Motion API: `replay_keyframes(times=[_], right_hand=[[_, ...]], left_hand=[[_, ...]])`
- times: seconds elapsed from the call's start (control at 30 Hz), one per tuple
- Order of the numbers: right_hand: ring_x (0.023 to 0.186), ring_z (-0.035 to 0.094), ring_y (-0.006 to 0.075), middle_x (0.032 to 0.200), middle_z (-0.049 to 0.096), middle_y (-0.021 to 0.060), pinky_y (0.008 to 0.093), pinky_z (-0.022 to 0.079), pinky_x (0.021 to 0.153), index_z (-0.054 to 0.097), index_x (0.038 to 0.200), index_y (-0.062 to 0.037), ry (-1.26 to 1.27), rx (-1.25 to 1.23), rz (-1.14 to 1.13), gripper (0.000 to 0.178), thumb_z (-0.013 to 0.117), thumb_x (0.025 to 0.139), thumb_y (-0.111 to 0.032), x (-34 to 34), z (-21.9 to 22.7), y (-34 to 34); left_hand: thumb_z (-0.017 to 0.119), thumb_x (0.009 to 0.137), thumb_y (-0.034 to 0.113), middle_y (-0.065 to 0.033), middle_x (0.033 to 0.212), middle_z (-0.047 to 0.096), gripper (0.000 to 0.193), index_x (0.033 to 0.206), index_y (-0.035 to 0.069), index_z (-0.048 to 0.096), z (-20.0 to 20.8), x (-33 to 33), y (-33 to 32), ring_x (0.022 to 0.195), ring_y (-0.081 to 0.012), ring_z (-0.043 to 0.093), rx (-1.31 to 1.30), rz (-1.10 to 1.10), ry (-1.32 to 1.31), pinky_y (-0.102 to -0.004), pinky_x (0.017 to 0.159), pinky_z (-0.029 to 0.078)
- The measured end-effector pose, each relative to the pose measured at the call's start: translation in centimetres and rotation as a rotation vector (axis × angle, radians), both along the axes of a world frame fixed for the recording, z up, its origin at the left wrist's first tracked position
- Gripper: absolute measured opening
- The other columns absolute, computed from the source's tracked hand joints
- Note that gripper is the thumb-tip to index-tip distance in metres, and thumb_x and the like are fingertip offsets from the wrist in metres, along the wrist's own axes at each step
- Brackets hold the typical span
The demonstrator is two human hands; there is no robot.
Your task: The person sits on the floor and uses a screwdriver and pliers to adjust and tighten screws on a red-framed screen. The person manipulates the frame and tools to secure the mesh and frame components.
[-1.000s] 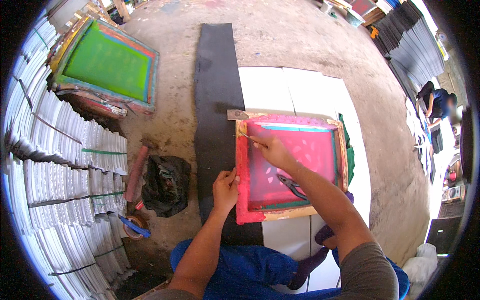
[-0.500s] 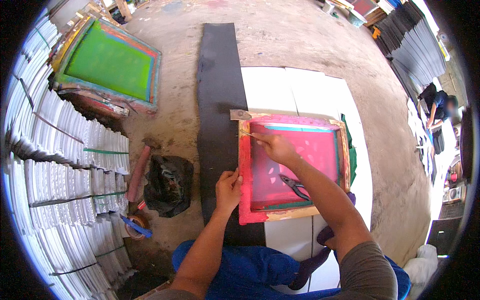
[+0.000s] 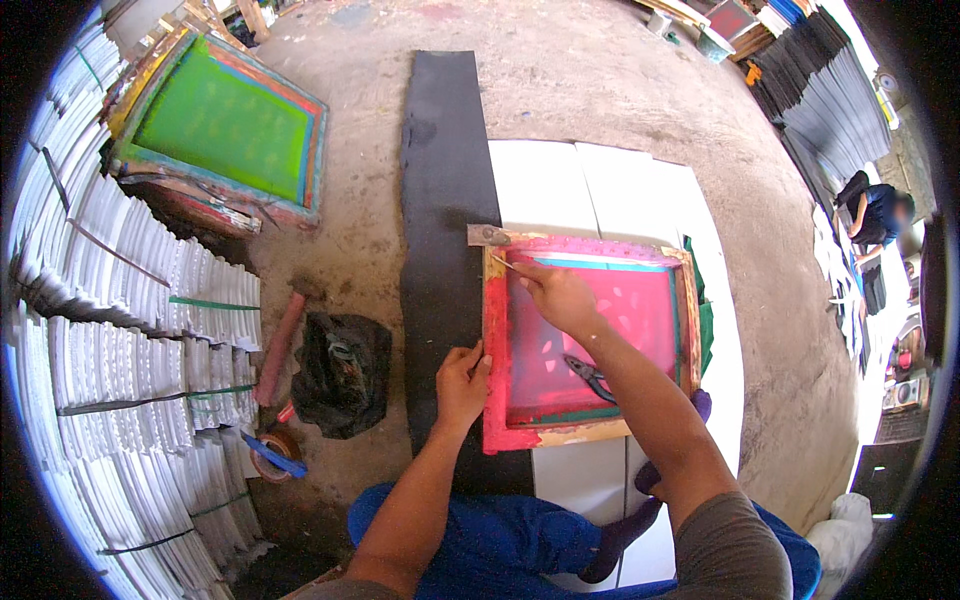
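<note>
A wooden screen-printing frame (image 3: 495, 345) with pink-stained mesh (image 3: 630, 330) lies in front of me, over white boards and a black strip. My left hand (image 3: 463, 386) is closed on the frame's left rail, thumb on top. My right hand (image 3: 562, 300) reaches across the mesh, fingers pinched round a thin, slender tool (image 3: 508, 263) whose tip meets the left rail near the far corner. What kind of tool it is, I cannot make out. Dark-handled pliers (image 3: 588, 378) rest on the mesh beside my right forearm. A small wood piece (image 3: 487, 236) juts from the far left corner.
Left of the black strip (image 3: 440, 200) lie a black plastic bag (image 3: 343, 385), a pink roll (image 3: 278, 350) and a tape roll (image 3: 275, 458). Stacked white sheets (image 3: 130, 370) line the left. A green screen frame (image 3: 225, 120) stands beyond. Another person (image 3: 870, 222) works at far right.
My view has shifted slightly, so the frame sits a little lower and to the right. Both hands keep their holds, and the thin tool's tip is still at the far left corner.
</note>
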State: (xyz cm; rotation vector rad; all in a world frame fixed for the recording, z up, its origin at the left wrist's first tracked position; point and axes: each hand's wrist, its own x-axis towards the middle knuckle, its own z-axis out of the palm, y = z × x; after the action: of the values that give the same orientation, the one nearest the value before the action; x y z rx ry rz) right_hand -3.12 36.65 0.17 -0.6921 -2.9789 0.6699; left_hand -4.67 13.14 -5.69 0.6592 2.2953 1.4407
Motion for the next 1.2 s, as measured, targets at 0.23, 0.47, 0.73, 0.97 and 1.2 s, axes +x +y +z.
replay_keyframes(times=[0.23, 0.47, 0.73, 0.97, 1.2], right_hand=[[0.085, 0.071, 0.039, 0.092, 0.072, 0.0191, 0.0511, 0.058, 0.076, 0.069, 0.125, -0.0171, -0.221, 0.216, 0.083, 0.033, 0.059, 0.094, -0.022, -1.5, 3.8, -1.5], [0.085, 0.072, 0.0385, 0.088, 0.072, 0.0215, 0.0527, 0.057, 0.078, 0.064, 0.13, -0.0112, -0.055, -0.071, 0.201, 0.037, 0.055, 0.095, -0.018, -3.0, 0.5, 1.7], [0.085, 0.07, 0.0436, 0.096, 0.072, 0.0229, 0.0499, 0.056, 0.076, 0.067, 0.127, -0.0116, 0.037, -0.139, 0.073, 0.034, 0.058, 0.097, -0.024, -1.1, -0.9, 0.3], [0.087, 0.072, 0.038, 0.095, 0.073, 0.0199, 0.049, 0.056, 0.077, 0.066, 0.131, -0.0135, 0.356, -0.205, 0.164, 0.036, 0.058, 0.099, -0.028, -0.3, -3.5, 1.7], [0.058, 0.06, 0.0204, 0.077, 0.068, 0.015, 0.0404, 0.051, 0.056, 0.065, 0.134, -0.0135, 0.005, -0.767, -0.182, 0.036, 0.059, 0.101, -0.028, -0.5, -1.2, 1.1]], left_hand=[[0.064, 0.095, 0.02, -0.017, 0.093, 0.063, 0.031, 0.121, 0.004, 0.07, 0.3, 0.2, -0.1, 0.079, -0.0308, 0.065, -0.013, 0.001, -0.087, -0.0404, 0.072, 0.053], [0.065, 0.094, 0.008, -0.0159, 0.092, 0.065, 0.028, 0.121, 0.001, 0.07, 0.1, 0.5, 0.4, 0.079, -0.0283, 0.067, -0.009, -0.003, 0.085, -0.036, 0.07, 0.052], [0.064, 0.095, 0.009, -0.0154, 0.092, 0.066, 0.028, 0.121, 0.0, 0.07, 0.2, 0.6, 0.2, 0.079, -0.0275, 0.067, -0.018, 0.02, 0.041, -0.0363, 0.071, 0.052], [0.064, 0.094, 0.01, -0.0158, 0.093, 0.066, 0.029, 0.12, 0.0, 0.07, 0.0, 0.2, 0.5, 0.079, -0.0285, 0.067, -0.009, -0.009, 0.035, -0.0364, 0.072, 0.053], [0.066, 0.093, 0.009, -0.0159, 0.095, 0.067, 0.03, 0.12, 0.0, 0.07, 0.3, -0.2, 0.0, 0.078, -0.0261, 0.067, 0.007, -0.024, 0.003, -0.0349, 0.072, 0.053]])
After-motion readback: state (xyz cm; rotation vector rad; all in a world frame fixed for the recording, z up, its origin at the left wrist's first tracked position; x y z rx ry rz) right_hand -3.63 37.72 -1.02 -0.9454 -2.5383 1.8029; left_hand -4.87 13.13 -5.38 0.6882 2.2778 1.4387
